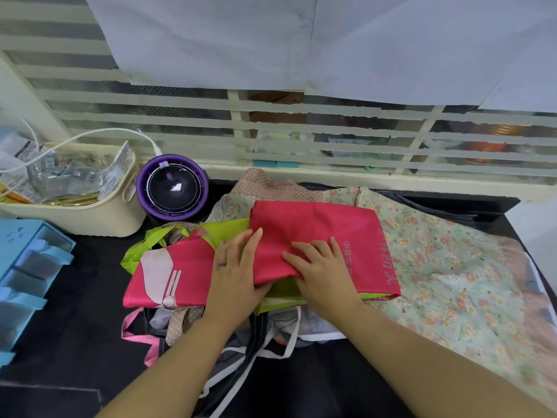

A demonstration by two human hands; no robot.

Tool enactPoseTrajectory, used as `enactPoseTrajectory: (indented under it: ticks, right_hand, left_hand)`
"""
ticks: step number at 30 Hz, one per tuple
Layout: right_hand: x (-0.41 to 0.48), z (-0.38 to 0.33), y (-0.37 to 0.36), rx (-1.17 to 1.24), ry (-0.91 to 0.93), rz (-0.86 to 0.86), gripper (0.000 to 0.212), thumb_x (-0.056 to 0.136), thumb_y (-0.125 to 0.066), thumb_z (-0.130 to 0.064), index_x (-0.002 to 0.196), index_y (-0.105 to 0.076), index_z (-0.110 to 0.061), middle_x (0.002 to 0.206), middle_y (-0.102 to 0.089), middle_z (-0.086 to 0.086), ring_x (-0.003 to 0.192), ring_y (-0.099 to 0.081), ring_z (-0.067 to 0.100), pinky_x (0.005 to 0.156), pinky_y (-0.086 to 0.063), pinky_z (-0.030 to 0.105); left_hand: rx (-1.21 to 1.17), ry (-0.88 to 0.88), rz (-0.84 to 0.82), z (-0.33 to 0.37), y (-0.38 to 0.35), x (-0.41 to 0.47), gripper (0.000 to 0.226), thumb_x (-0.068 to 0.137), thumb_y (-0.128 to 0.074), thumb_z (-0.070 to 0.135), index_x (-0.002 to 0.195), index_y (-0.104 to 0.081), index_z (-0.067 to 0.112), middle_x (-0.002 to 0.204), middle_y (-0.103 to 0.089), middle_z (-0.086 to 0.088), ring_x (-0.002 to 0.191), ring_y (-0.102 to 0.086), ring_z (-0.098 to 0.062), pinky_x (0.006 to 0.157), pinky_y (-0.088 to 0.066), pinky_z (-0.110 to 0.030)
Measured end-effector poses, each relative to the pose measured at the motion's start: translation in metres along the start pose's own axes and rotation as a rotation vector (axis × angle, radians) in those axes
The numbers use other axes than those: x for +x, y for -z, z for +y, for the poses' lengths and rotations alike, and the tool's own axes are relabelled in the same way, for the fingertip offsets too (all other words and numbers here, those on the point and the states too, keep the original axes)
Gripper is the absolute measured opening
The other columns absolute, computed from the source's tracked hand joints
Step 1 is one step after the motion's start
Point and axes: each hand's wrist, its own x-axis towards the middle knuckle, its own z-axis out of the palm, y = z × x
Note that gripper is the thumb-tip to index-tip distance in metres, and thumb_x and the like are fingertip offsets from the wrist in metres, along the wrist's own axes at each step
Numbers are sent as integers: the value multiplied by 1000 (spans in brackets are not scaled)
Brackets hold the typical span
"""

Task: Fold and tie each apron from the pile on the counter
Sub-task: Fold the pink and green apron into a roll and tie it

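Plainly mid-fold, the red apron [316, 224] lies atop the pile [437, 267], nearer the counter's [60, 342] back edge, its right part doubled over. The left hand [238, 267] presses flat, fingers straight, to pin the crease; the right hand [322, 267] lies spread on the flap, smoothing it, thumb perhaps tucked under its edge. Loose straps [280, 336] trail toward the front edge, untied.

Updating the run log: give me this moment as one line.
step: folding | left hand: flat on pink apron | right hand: pressing its fold | beneath: floral apron
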Motion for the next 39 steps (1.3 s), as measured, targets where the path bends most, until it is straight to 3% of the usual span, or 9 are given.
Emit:
enactPoseTrajectory:
  ticks: [6, 12, 19, 22, 26, 29, 32, 37, 39]
  right_hand:
    - [-18, 19, 4, 193, 191, -21, 46, 79, -47, -29, 123, -59, -24, 127, -61, 2, 121, -43, 23, 101, -29, 67]
    - [-25, 23, 5, 54, 330, -188, 47, 85, -44, -37, 129, -56, -29, 138, -53, 4, 132, -37, 28, 102, -26, 70]
    - [-22, 15, 12, -23, 282, -437, 66, 89, -26, -74, 144, -36, -38, 157, -23, 9, 146, -16, 31, 110, -7, 67]
    - [-17, 7, 15, -71, 221, -409, 66, 91, -20, -71, 143, -39, -35, 153, -32, 11, 141, -32, 29, 110, -18, 65]
    - [-9, -1, 6, -129, 197, -409, 62, 90, -29, -64, 137, -49, -29, 147, -42, 13, 134, -43, 31, 103, -17, 62]
    - [-6, -3, 2, -98, 210, -439, 60, 89, -33, -59, 132, -54, -23, 143, -48, 12, 135, -42, 31, 103, -15, 62]
    - [-9, 18, 8, -70, 269, -421, 54, 93, -32, -54, 131, -56, -23, 144, -47, 7, 136, -41, 27, 108, -15, 54]
    - [-34, 71, 32, -42, -261, -387, 73, 89, 1, -66, 151, -17, -32, 158, -9, -4, 147, -14, 21, 119, 0, 44]
    - [-40, 77, 37, 116, -495, -381, 84, 83, -10, -74, 152, -17, -27, 157, -21, -1, 142, -26, 24, 118, -18, 46]
  left_hand:
    - [38, 16, -36, -8, 3, 0, 98, 73, -57, 60, 148, -14, 13, 139, -31, -10, 130, -34, -32, 109, -24, -60]
    - [134, -5, -44, -11, 5, 6, 104, 66, -75, 10, 149, -13, 20, 140, -31, -14, 130, -30, -34, 108, -20, -63]
    - [259, -71, -315, -28, 19, 9, 74, 76, -56, 43, 145, -33, 30, 149, -19, -8, 140, -17, -32, 112, -10, -65]
    - [220, -20, -299, -29, 30, 15, 70, 75, -27, 38, 143, -42, 25, 150, -21, -6, 141, -10, -25, 115, -3, -60]
    - [184, -113, -174, -2, 31, 27, 54, 86, -32, 29, 131, -56, 12, 141, -43, -10, 135, -40, -29, 113, -21, -54]
    - [104, -257, -301, 14, 10, 29, 56, 92, -27, 32, 141, -45, 10, 150, -39, -8, 140, -34, -25, 114, -27, -51]
    - [107, -103, -490, 6, -4, 27, 79, 84, 0, 56, 153, -13, 22, 161, -3, 2, 148, -4, -17, 121, -5, -41]
    - [234, -105, -600, 2, -7, 25, 84, 74, 11, 68, 150, 13, 32, 159, 20, 0, 148, 12, -19, 118, 7, -38]
    - [239, -87, -628, 5, -6, 27, 82, 72, 12, 68, 147, 19, 35, 159, 18, -3, 148, 9, -21, 118, 6, -40]
